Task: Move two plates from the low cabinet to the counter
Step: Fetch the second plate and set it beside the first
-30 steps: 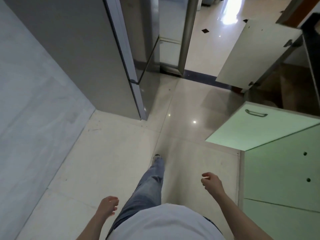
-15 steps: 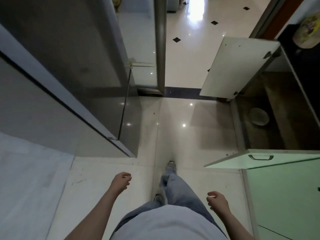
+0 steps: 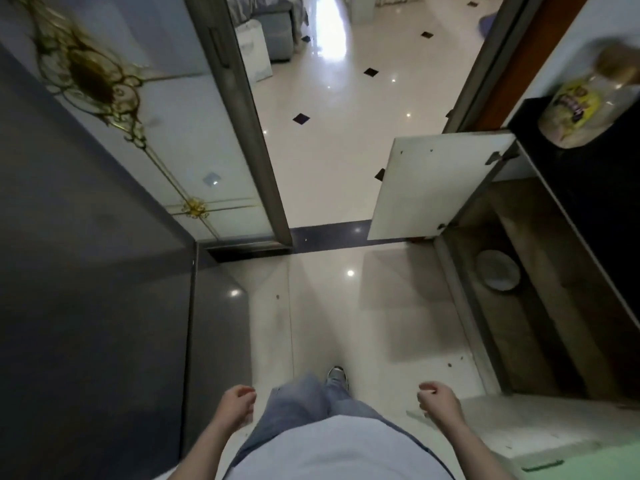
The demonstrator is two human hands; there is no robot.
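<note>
A pale round plate lies on the floor of the open low cabinet at the right; whether more plates are stacked under it I cannot tell. The dark counter runs above the cabinet. My left hand hangs by my left leg, fingers loosely curled, holding nothing. My right hand is also loosely curled and empty, near the front corner of the cabinet, well short of the plate.
A white cabinet door stands open at the far end and a pale green door stands open by my right arm. A jar lies on the counter. A grey fridge and a glass sliding door flank the left.
I have walked forward along the glossy floor. The open cabinet and its plate have come closer on my right. Both hands stay empty, swinging at my sides.
</note>
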